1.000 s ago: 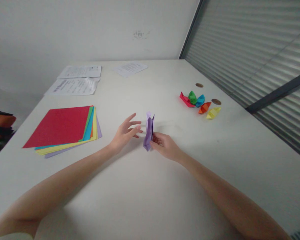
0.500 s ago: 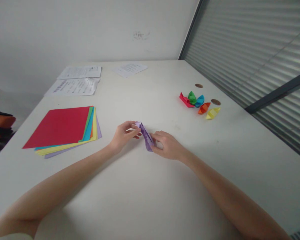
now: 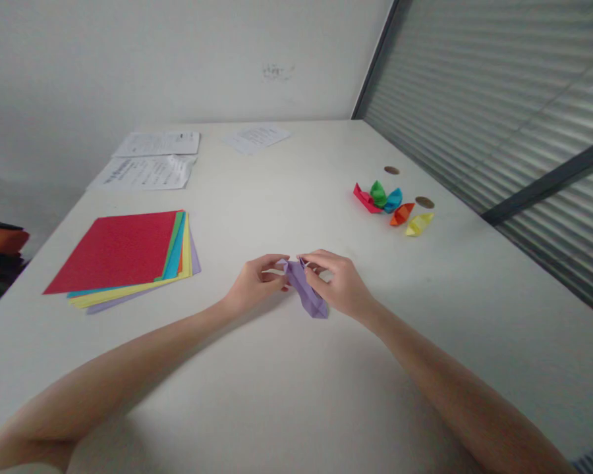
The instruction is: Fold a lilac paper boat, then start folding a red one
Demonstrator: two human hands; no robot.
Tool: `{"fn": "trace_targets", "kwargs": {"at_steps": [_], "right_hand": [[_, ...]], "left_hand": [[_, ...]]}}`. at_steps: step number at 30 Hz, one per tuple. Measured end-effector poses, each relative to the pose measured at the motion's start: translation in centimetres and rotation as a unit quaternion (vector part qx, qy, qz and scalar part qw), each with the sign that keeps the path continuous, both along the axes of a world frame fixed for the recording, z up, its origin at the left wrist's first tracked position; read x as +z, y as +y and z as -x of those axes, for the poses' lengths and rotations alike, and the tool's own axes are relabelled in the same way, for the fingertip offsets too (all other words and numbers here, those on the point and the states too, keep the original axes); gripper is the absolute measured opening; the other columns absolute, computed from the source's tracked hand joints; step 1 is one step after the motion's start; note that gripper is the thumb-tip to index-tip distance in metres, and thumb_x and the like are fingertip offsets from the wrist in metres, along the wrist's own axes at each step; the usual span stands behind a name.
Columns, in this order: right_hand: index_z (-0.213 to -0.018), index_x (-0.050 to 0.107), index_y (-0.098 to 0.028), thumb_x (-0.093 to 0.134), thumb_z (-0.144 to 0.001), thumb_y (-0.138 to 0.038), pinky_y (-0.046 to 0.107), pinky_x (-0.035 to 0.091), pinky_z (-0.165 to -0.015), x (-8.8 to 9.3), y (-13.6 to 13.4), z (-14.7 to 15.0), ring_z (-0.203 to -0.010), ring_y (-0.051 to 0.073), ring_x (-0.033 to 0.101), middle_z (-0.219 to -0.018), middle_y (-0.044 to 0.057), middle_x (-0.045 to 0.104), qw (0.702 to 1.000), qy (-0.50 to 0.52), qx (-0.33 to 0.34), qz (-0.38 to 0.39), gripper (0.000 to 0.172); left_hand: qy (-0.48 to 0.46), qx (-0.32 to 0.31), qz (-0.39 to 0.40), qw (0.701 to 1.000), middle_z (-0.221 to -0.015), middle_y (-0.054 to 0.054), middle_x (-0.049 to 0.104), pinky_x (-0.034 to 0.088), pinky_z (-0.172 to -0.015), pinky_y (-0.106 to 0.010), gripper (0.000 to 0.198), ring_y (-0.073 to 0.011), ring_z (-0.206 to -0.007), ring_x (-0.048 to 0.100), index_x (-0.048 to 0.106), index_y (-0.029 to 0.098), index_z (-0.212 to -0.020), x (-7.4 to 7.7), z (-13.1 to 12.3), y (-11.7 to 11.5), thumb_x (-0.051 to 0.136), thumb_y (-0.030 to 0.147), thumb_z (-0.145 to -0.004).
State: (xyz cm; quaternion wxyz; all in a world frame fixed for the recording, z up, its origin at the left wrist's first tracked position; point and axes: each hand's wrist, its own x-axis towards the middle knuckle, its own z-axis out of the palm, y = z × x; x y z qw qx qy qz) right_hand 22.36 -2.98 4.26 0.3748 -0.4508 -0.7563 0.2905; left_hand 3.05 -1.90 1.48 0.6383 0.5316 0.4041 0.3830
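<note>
Your left hand has its grip closed in a pinch on the far-left corner of a folded purple paper; your right hand pinches its far-right edge. The paper is over the white table, right of the coloured-sheet stack. Five folded paper boats sit farther right of that stack; printed pages lie behind it.

Lilac folded paper, red top sheet, white table, yellow boat, orange boat, grey-striped blinds

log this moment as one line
left hand: holds folded purple paper | right hand: holds same paper | table: coloured sheets, five folded pieces
</note>
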Motion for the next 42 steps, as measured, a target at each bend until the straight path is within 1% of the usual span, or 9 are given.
{"fn": "trace_targets", "kwargs": {"at_steps": [5,9,13,16,20,25,30,36,42], "right_hand": [[-0.100,0.070,-0.015,0.049,-0.085,-0.012,0.024,0.053,-0.068,-0.6,-0.1,0.2,-0.083,0.015,0.066,-0.096,0.009,0.071,0.998,-0.027,-0.001,-0.060,0.026],[-0.098,0.070,-0.015,0.049,-0.084,-0.011,0.024,0.052,-0.068,-0.4,0.6,0.6,-0.079,0.015,0.066,-0.094,0.009,0.071,0.997,-0.057,-0.007,-0.046,0.025],[-0.092,0.072,-0.016,0.051,-0.083,-0.013,0.026,0.052,-0.070,1.1,2.4,1.4,-0.076,0.015,0.066,-0.092,0.008,0.073,0.995,-0.100,0.023,-0.019,0.023],[-0.087,0.072,-0.016,0.053,-0.083,-0.016,0.026,0.052,-0.071,1.9,4.2,2.1,-0.075,0.016,0.068,-0.090,0.007,0.074,0.997,-0.067,0.017,0.018,0.020],[-0.081,0.071,-0.016,0.054,-0.078,-0.014,0.025,0.052,-0.071,1.5,6.4,2.7,-0.074,0.015,0.069,-0.083,0.005,0.074,0.997,0.007,0.033,0.066,0.018],[-0.092,0.069,-0.016,0.060,-0.074,-0.016,0.025,0.052,-0.069,0.6,7.3,2.9,-0.071,0.013,0.067,-0.077,0.002,0.071,0.992,0.075,0.033,0.098,0.020],[-0.083,0.069,-0.017,0.065,-0.077,-0.027,0.028,0.053,-0.071,0.6,7.0,2.7,-0.073,0.015,0.067,-0.080,0.004,0.073,0.993,0.071,0.033,0.092,0.012],[-0.080,0.072,-0.017,0.065,-0.077,-0.027,0.028,0.052,-0.069,1.1,6.6,2.9,-0.070,0.015,0.066,-0.078,0.005,0.073,0.994,0.070,0.010,0.088,0.013],[-0.079,0.072,-0.016,0.066,-0.075,-0.029,0.027,0.052,-0.065,0.7,6.8,3.0,-0.064,0.014,0.065,-0.074,0.005,0.073,0.987,0.113,-0.002,0.113,0.015]], "left_hand": [[0.024,0.012,-0.013,1.000,-0.093,-0.007,0.072,0.059,-0.071,-0.033,0.041,-0.0178,-0.077,0.069,0.065,0.013,-0.109,-0.1,0.0,0.2,0.063,0.012,-0.069],[0.023,0.033,-0.013,0.999,-0.095,-0.007,0.071,0.059,-0.067,-0.031,0.038,-0.0179,-0.079,0.068,0.068,0.014,-0.105,-0.2,0.1,0.4,0.061,0.012,-0.067],[0.001,0.074,-0.013,0.997,-0.095,-0.007,0.071,0.058,-0.070,-0.032,0.035,-0.0180,-0.081,0.066,0.069,0.015,-0.105,0.0,0.7,1.1,0.062,0.019,-0.071],[0.000,0.108,-0.019,0.994,-0.089,-0.005,0.071,0.055,-0.073,-0.031,0.038,-0.0153,-0.076,0.065,0.068,0.014,-0.107,0.4,1.3,1.7,0.065,0.019,-0.070],[-0.045,0.152,-0.008,0.987,-0.086,-0.004,0.071,0.052,-0.071,-0.029,0.050,-0.0145,-0.074,0.064,0.063,0.014,-0.116,0.3,2.0,2.3,0.071,0.021,-0.067],[-0.091,0.159,0.013,0.983,-0.084,-0.005,0.069,0.052,-0.073,-0.030,0.024,-0.0147,-0.077,0.063,0.068,0.013,-0.089,-0.2,2.2,2.8,0.072,0.026,-0.069],[-0.031,0.180,-0.072,0.980,-0.075,-0.001,0.064,0.050,-0.067,-0.027,0.012,-0.0129,-0.071,0.059,0.065,0.015,-0.079,-0.3,2.0,2.8,0.066,0.026,-0.074],[0.036,0.154,-0.162,0.974,-0.093,-0.005,0.068,0.050,-0.067,-0.026,0.036,-0.0136,-0.074,0.064,0.062,0.019,-0.111,-0.3,2.3,2.7,0.067,0.034,-0.079],[0.017,0.162,-0.170,0.972,-0.101,-0.008,0.068,0.052,-0.074,-0.028,0.044,-0.0147,-0.081,0.067,0.060,0.020,-0.115,-0.8,2.1,2.4,0.072,0.037,-0.077]]}}
